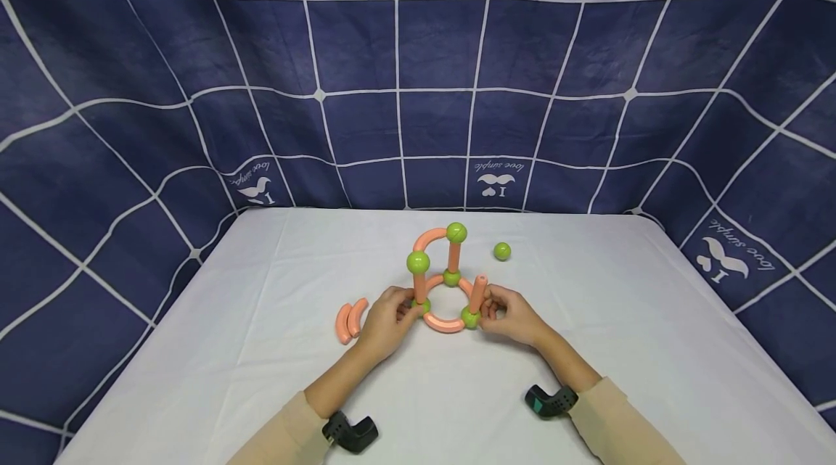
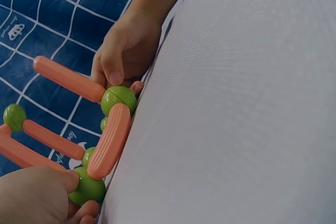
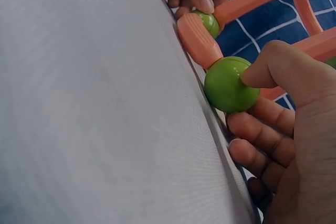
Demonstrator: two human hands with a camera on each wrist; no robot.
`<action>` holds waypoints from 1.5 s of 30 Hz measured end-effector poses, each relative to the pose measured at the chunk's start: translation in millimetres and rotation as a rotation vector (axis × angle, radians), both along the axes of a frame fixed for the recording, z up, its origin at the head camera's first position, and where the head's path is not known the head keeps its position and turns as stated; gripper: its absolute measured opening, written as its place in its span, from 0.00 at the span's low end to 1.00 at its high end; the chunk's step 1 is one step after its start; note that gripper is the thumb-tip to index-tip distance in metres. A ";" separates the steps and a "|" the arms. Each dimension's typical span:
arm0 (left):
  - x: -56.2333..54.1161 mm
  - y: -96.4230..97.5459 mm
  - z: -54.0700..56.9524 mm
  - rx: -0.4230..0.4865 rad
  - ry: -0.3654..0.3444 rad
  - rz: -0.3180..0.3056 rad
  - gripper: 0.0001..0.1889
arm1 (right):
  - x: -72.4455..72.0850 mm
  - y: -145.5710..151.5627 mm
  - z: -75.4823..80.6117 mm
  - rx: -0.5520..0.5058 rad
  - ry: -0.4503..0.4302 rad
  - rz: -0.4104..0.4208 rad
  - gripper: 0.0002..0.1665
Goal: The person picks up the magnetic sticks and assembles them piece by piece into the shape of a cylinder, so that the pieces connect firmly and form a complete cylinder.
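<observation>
A frame of orange rods and green balls stands on the white table. Its base ring (image 1: 445,325) is made of curved rods and three balls. Two upright rods carry top balls, linked by a curved rod (image 1: 429,237); the right upright rod (image 1: 479,293) has a bare top end. My left hand (image 1: 389,321) pinches the left base ball (image 2: 90,188) between thumb and fingers. On the other side, my right hand (image 1: 514,315) pinches the right base ball (image 3: 231,84), its thumb on the ball's side and fingertips below.
Two loose curved rods (image 1: 356,317) lie side by side left of my left hand. A single green ball (image 1: 501,251) sits on the table (image 1: 588,276) behind the right hand. A dark blue checked cloth (image 1: 431,124) hangs behind and along both sides.
</observation>
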State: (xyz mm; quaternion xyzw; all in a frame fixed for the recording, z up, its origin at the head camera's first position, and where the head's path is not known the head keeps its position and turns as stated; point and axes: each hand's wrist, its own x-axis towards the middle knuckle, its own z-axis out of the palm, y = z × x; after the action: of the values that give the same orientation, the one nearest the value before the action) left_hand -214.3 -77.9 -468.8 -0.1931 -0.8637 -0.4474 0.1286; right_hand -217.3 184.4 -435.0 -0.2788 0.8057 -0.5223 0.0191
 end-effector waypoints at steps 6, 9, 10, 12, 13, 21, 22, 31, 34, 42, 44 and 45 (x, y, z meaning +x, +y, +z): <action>-0.2 -0.9 0.1 0.021 -0.014 0.025 0.17 | -0.6 0.4 -1.0 -0.024 -0.026 0.023 0.11; 0.0 -1.1 0.4 0.025 0.003 0.040 0.16 | -1.7 1.4 -2.3 -0.039 -0.043 0.041 0.12; -0.1 -1.1 0.3 0.025 0.010 0.047 0.15 | -2.1 1.7 -2.7 -0.047 -0.049 0.050 0.12; -0.5 -0.8 -0.4 0.024 0.024 0.062 0.14 | -2.8 2.3 -4.0 -0.064 -0.050 0.073 0.13; -0.8 -0.6 -0.8 0.020 0.032 0.071 0.14 | -3.0 2.4 -4.6 -0.072 -0.051 0.082 0.13; -2.3 0.0 -2.6 0.001 0.053 0.105 0.14 | -0.7 -0.9 -5.4 -0.076 -0.050 0.100 0.11; -2.4 -0.2 -2.6 0.001 0.050 0.106 0.14 | -0.2 -1.5 -5.2 -0.074 -0.052 0.098 0.11; -4.0 -0.7 -4.8 0.021 0.029 0.105 0.14 | 0.2 -4.2 -4.8 -0.077 -0.069 0.107 0.10; -4.4 -0.4 -5.9 0.036 0.024 0.106 0.14 | -7.2 -0.1 -12.1 -0.072 -0.072 0.134 0.10; -4.6 -0.2 -6.9 0.032 0.034 0.100 0.15 | -32.9 24.0 -24.2 -0.076 -0.108 0.139 0.11; -4.0 -0.3 -6.2 0.028 0.036 0.102 0.15 | -38.1 29.5 -22.7 -0.088 -0.107 0.075 0.11; -3.7 -0.5 -6.1 0.027 0.035 0.103 0.15 | -41.0 32.2 -22.4 -0.095 -0.104 0.037 0.11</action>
State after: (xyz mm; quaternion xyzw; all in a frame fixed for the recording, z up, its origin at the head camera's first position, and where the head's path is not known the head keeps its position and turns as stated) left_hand -218.1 -78.4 -474.9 -0.1546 -0.8639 -0.4484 0.1692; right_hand -258.3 216.5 -457.3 -0.2666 0.7728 -0.5731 0.0574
